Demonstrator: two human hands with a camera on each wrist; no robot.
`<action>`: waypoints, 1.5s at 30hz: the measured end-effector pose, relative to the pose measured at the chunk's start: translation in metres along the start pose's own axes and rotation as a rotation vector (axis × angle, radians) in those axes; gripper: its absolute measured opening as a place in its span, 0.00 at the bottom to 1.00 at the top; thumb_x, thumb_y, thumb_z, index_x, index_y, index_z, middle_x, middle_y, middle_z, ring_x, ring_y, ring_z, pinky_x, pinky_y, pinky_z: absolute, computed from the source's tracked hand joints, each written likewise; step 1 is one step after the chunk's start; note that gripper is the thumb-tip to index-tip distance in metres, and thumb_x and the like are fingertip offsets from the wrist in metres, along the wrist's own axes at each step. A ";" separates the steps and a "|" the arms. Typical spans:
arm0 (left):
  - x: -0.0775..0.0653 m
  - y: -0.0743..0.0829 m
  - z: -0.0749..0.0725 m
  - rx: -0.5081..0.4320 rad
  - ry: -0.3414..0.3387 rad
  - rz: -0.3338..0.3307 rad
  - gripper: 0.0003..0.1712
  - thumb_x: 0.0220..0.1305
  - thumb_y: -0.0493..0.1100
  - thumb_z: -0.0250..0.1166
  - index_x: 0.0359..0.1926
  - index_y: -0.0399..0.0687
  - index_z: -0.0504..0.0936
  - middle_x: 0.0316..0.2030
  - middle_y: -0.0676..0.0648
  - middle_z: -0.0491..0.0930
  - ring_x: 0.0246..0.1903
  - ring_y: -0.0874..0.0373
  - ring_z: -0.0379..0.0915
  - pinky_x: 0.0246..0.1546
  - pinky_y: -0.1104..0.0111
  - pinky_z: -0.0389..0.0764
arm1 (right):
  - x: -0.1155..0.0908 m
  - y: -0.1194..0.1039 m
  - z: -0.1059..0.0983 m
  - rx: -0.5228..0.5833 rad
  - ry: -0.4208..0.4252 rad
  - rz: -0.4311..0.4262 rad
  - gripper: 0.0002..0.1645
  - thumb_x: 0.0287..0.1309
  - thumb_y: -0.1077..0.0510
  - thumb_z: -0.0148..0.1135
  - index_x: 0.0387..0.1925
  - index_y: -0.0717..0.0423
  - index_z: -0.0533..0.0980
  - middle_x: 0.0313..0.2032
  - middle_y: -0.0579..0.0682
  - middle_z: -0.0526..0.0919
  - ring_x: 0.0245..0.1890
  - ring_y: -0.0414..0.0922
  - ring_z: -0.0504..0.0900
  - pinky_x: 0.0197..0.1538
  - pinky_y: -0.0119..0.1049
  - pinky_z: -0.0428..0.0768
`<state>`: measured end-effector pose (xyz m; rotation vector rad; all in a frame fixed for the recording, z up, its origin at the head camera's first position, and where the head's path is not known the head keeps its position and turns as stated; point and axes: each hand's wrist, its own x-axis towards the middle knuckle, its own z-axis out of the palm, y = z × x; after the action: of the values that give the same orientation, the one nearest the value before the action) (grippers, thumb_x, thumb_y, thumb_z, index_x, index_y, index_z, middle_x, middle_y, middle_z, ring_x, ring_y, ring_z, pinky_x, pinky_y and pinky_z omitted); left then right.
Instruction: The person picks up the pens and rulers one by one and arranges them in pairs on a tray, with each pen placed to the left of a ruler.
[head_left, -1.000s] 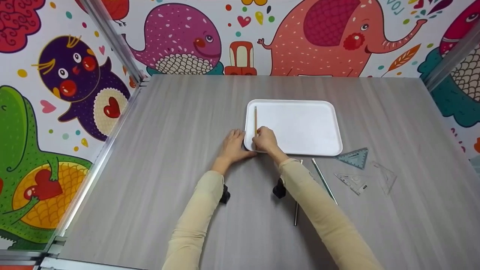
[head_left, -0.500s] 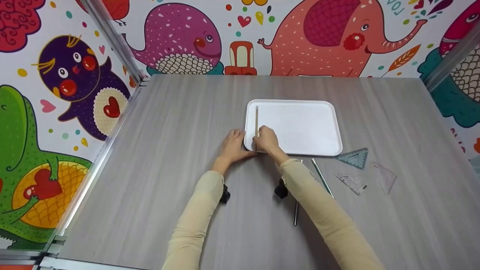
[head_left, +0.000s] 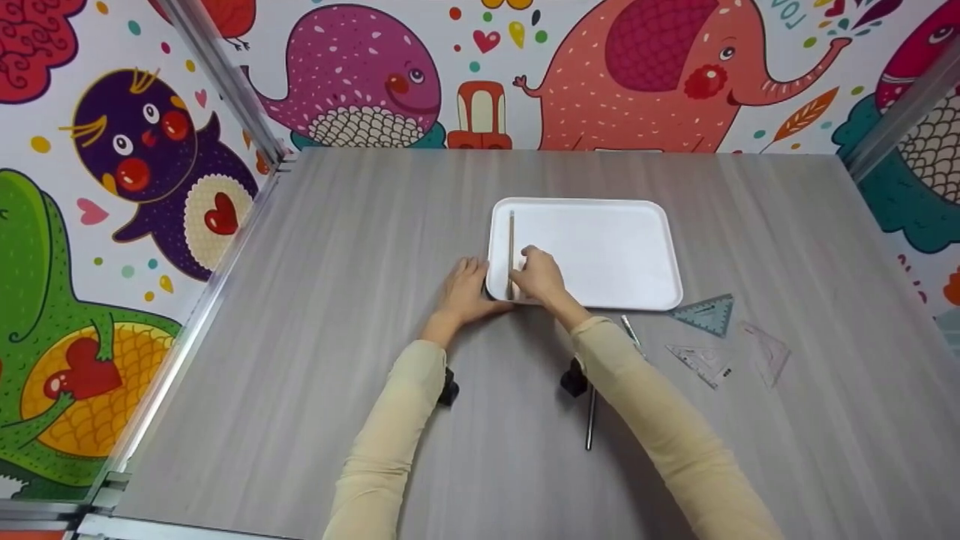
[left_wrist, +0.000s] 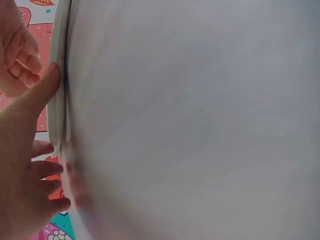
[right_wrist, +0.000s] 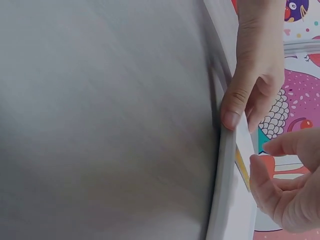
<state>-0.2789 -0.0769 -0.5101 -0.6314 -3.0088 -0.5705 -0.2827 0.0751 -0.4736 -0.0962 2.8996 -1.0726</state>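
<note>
A white rectangular tray [head_left: 600,255] lies on the table, with a pencil [head_left: 511,240] along its left side, pointing away from me. At the tray's near left corner is my left hand [head_left: 465,292]. Its thumb [left_wrist: 47,87] lies on the near rim and its fingers reach along the left side, so the hand holds the corner. My right hand [head_left: 541,276] is over the tray, just right of the pencil. In the right wrist view, the right thumb [right_wrist: 262,175] and index finger stand apart with nothing pinched between them, and the pencil's yellow side [right_wrist: 242,167] shows beside the thumb.
Right of the tray lie a blue-grey set square [head_left: 705,315], a clear set square [head_left: 703,364] and a clear pinkish one [head_left: 766,352]. Two slim rods, one greenish [head_left: 630,330] and one dark [head_left: 591,420], are partly hidden by the right sleeve. Patterned walls border the table.
My right hand has let go of the pencil and shifted slightly right, its fingers spreading. The pencil stays in the tray. My left hand keeps its place at the corner.
</note>
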 end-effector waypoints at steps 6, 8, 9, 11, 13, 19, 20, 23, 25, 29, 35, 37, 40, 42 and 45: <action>0.000 0.000 0.000 0.003 -0.012 -0.001 0.50 0.41 0.64 0.68 0.60 0.37 0.67 0.57 0.34 0.67 0.60 0.43 0.57 0.61 0.57 0.59 | -0.002 0.003 -0.005 0.007 -0.030 -0.002 0.29 0.49 0.63 0.57 0.53 0.72 0.67 0.28 0.59 0.82 0.17 0.43 0.75 0.26 0.34 0.76; 0.000 0.000 -0.001 0.006 -0.033 -0.012 0.51 0.42 0.64 0.68 0.61 0.36 0.66 0.59 0.34 0.65 0.62 0.43 0.55 0.62 0.58 0.57 | -0.004 0.003 -0.006 0.002 -0.039 -0.007 0.29 0.49 0.63 0.57 0.54 0.72 0.67 0.27 0.58 0.82 0.18 0.41 0.74 0.25 0.32 0.74; 0.000 0.000 -0.001 0.005 -0.042 -0.015 0.51 0.43 0.64 0.68 0.61 0.36 0.65 0.59 0.34 0.65 0.62 0.43 0.54 0.63 0.58 0.56 | -0.005 0.003 -0.006 0.002 -0.044 -0.010 0.30 0.49 0.63 0.57 0.55 0.72 0.66 0.27 0.57 0.81 0.19 0.42 0.74 0.24 0.31 0.73; 0.000 0.000 -0.001 0.006 -0.042 -0.014 0.51 0.43 0.64 0.68 0.61 0.36 0.65 0.59 0.34 0.65 0.62 0.42 0.54 0.63 0.58 0.56 | -0.007 0.003 -0.007 0.003 -0.036 -0.024 0.30 0.49 0.64 0.57 0.56 0.71 0.66 0.27 0.57 0.80 0.22 0.44 0.74 0.26 0.33 0.73; 0.001 0.000 -0.001 0.012 -0.040 -0.014 0.50 0.43 0.64 0.68 0.61 0.36 0.66 0.58 0.35 0.66 0.62 0.43 0.55 0.63 0.58 0.56 | -0.011 0.002 -0.007 0.010 -0.012 -0.050 0.31 0.48 0.64 0.57 0.56 0.71 0.65 0.27 0.57 0.79 0.24 0.45 0.74 0.28 0.35 0.73; 0.003 0.001 -0.002 0.026 -0.051 -0.031 0.51 0.43 0.65 0.67 0.61 0.35 0.65 0.59 0.35 0.65 0.62 0.44 0.54 0.63 0.60 0.56 | -0.027 -0.001 -0.003 -0.019 0.079 -0.160 0.36 0.50 0.60 0.59 0.60 0.68 0.61 0.37 0.60 0.77 0.35 0.52 0.76 0.37 0.44 0.75; 0.003 0.000 -0.002 0.025 -0.052 -0.032 0.52 0.43 0.65 0.67 0.61 0.35 0.65 0.59 0.35 0.65 0.62 0.44 0.54 0.63 0.60 0.56 | -0.030 -0.001 -0.003 -0.044 0.092 -0.175 0.37 0.52 0.58 0.60 0.61 0.67 0.60 0.40 0.61 0.76 0.38 0.53 0.76 0.40 0.45 0.75; 0.002 0.000 -0.002 0.035 -0.049 -0.026 0.52 0.42 0.66 0.67 0.61 0.36 0.65 0.59 0.35 0.65 0.62 0.44 0.54 0.63 0.59 0.56 | -0.038 0.002 -0.002 -0.135 0.116 -0.215 0.39 0.56 0.51 0.58 0.64 0.63 0.57 0.48 0.64 0.74 0.46 0.57 0.74 0.45 0.49 0.75; 0.002 0.000 -0.002 0.044 -0.035 -0.012 0.52 0.41 0.66 0.67 0.60 0.36 0.66 0.58 0.35 0.66 0.61 0.44 0.56 0.62 0.59 0.59 | -0.043 0.004 -0.004 -0.191 0.117 -0.241 0.40 0.57 0.47 0.55 0.65 0.61 0.55 0.52 0.65 0.71 0.50 0.59 0.72 0.48 0.51 0.73; 0.001 -0.002 -0.001 0.053 -0.016 0.010 0.51 0.41 0.66 0.67 0.59 0.37 0.67 0.56 0.36 0.68 0.59 0.44 0.58 0.60 0.58 0.61 | -0.051 0.014 -0.010 -0.298 0.100 -0.322 0.41 0.58 0.43 0.53 0.66 0.59 0.54 0.57 0.66 0.66 0.56 0.61 0.66 0.55 0.53 0.68; 0.002 -0.001 -0.001 0.040 -0.014 0.021 0.50 0.40 0.65 0.68 0.58 0.37 0.69 0.54 0.36 0.70 0.57 0.44 0.60 0.59 0.58 0.62 | -0.065 0.032 -0.022 -0.449 0.094 -0.384 0.42 0.58 0.39 0.51 0.66 0.58 0.55 0.61 0.66 0.61 0.61 0.63 0.58 0.60 0.59 0.57; 0.002 -0.001 -0.002 0.026 -0.020 0.016 0.50 0.40 0.65 0.69 0.58 0.38 0.69 0.55 0.35 0.69 0.58 0.43 0.59 0.60 0.57 0.61 | -0.068 0.037 -0.025 -0.478 0.088 -0.384 0.42 0.58 0.38 0.50 0.67 0.57 0.55 0.62 0.66 0.60 0.63 0.63 0.55 0.61 0.60 0.55; 0.002 -0.001 -0.004 0.003 -0.040 -0.003 0.51 0.40 0.64 0.69 0.60 0.38 0.67 0.58 0.33 0.66 0.61 0.41 0.55 0.61 0.55 0.58 | -0.073 0.042 -0.030 -0.502 0.074 -0.386 0.43 0.58 0.38 0.50 0.67 0.57 0.54 0.63 0.66 0.58 0.64 0.62 0.53 0.62 0.60 0.52; 0.002 0.000 -0.004 -0.002 -0.061 -0.023 0.52 0.40 0.65 0.69 0.61 0.38 0.65 0.60 0.32 0.63 0.63 0.40 0.52 0.63 0.55 0.55 | -0.076 0.046 -0.033 -0.517 0.073 -0.387 0.44 0.57 0.37 0.50 0.68 0.57 0.53 0.64 0.66 0.57 0.65 0.61 0.52 0.63 0.60 0.51; 0.002 0.001 -0.005 -0.011 -0.090 -0.045 0.54 0.41 0.65 0.68 0.63 0.38 0.63 0.62 0.32 0.59 0.65 0.40 0.48 0.65 0.57 0.51 | -0.080 0.055 -0.039 -0.522 0.081 -0.377 0.45 0.56 0.37 0.52 0.67 0.57 0.54 0.64 0.66 0.57 0.65 0.61 0.51 0.63 0.59 0.50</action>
<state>-0.2811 -0.0767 -0.5051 -0.6076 -3.1133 -0.5765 -0.2074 0.1478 -0.4776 -0.6507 3.2355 -0.3120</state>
